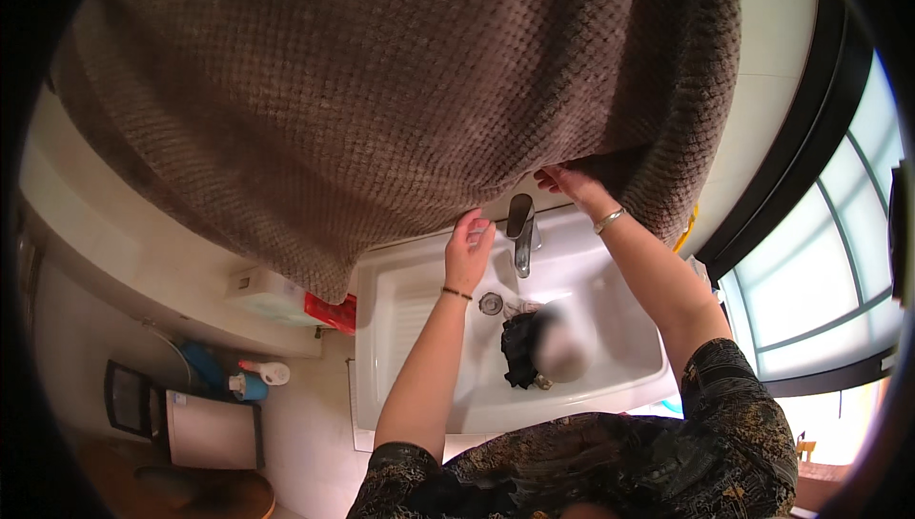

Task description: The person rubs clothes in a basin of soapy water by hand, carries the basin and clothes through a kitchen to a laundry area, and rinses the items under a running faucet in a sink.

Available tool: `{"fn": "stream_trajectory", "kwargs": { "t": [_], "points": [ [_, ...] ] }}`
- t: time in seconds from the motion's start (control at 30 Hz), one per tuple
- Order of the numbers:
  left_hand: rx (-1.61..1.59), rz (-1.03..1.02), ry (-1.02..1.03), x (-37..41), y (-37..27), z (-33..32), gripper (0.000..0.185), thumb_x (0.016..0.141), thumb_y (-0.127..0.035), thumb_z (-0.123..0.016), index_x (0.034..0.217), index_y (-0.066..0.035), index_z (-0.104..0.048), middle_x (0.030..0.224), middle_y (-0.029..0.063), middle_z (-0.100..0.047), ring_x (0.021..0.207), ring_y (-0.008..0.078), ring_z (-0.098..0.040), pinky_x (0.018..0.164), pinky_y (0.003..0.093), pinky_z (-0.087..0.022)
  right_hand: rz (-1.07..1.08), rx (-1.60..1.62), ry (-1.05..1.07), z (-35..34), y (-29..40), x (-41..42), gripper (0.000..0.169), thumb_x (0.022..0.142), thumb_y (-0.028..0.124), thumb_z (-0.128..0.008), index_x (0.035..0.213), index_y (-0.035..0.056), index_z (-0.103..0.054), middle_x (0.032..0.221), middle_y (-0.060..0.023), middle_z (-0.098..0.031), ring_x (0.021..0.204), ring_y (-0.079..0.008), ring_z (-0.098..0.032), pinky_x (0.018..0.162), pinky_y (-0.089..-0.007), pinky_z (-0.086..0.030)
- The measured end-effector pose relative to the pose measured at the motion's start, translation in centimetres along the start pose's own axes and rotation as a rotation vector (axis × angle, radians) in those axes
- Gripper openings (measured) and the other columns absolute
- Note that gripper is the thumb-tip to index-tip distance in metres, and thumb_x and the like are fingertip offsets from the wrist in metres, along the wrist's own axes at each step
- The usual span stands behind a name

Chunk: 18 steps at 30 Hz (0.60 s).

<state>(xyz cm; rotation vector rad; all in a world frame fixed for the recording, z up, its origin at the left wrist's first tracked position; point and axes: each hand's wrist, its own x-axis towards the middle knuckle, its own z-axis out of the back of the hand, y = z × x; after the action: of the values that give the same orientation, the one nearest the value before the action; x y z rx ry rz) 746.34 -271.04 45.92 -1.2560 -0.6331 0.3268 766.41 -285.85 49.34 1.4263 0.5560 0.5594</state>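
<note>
A large brown waffle-textured blanket (400,90) hangs over the far side of a white ceramic sink (629,347) with a chrome faucet (523,233). My left hand (470,251) is raised at the blanket's lower edge, left of the faucet, its fingers curled; whether they grip the cloth cannot be told. Right of the faucet, my right hand (575,189) reaches to the same edge, its fingers at a fold and partly hidden. Black cloth (518,351) lies in the basin near the drain (491,303), beside a blurred pale round patch.
Left of the sink are a red item (332,313) and a pale box (268,294). Lower left stand a white bottle (274,374), a blue container (250,387) and a white-topped box-like object (211,429). A dark-framed window (800,269) is at the right.
</note>
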Motion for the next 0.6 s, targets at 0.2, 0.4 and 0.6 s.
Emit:
{"fn": "stream_trajectory", "kwargs": {
  "t": [0.2, 0.4, 0.6],
  "points": [
    [0.007, 0.379, 0.274, 2.4, 3.4, 0.1, 0.030, 0.090, -0.027, -0.063, 0.112, -0.007, -0.061, 0.101, 0.0012, -0.065, 0.085, 0.0114, -0.063, 0.069, 0.0262, -0.048, -0.053, -0.007, -0.040, -2.8, -2.2, -3.9, 0.025, 0.093, 0.024, -0.056, 0.102, 0.0026, -0.064, 0.077, -0.0037, -0.064, 0.064, -0.0112, -0.060, 0.056, -0.0238, -0.048],
    [-0.022, 0.483, 0.356, 3.8, 1.8, 0.0, 0.035, 0.089, -0.036, -0.064, 0.112, -0.009, -0.059, 0.102, 0.0022, -0.065, 0.086, 0.0133, -0.063, 0.068, 0.0285, -0.047, -0.373, 0.139, -0.006, -6.1, -2.7, -5.7, 0.021, 0.092, 0.017, -0.053, 0.101, -0.0009, -0.060, 0.077, -0.0108, -0.066, 0.061, -0.0154, -0.065, 0.050, -0.0234, -0.050],
    [-0.067, 0.444, 0.287, 2.0, 3.4, 1.3, 0.030, 0.092, -0.036, -0.059, 0.103, -0.008, -0.062, 0.096, 0.0013, -0.066, 0.081, 0.0120, -0.061, 0.067, 0.0275, -0.047, -0.411, 0.609, -0.042, -9.7, -4.9, -4.0, 0.017, 0.097, 0.006, -0.042, 0.104, -0.0055, -0.052, 0.081, -0.0143, -0.065, 0.060, -0.0175, -0.064, 0.052, -0.0260, -0.054]
  ]
}}
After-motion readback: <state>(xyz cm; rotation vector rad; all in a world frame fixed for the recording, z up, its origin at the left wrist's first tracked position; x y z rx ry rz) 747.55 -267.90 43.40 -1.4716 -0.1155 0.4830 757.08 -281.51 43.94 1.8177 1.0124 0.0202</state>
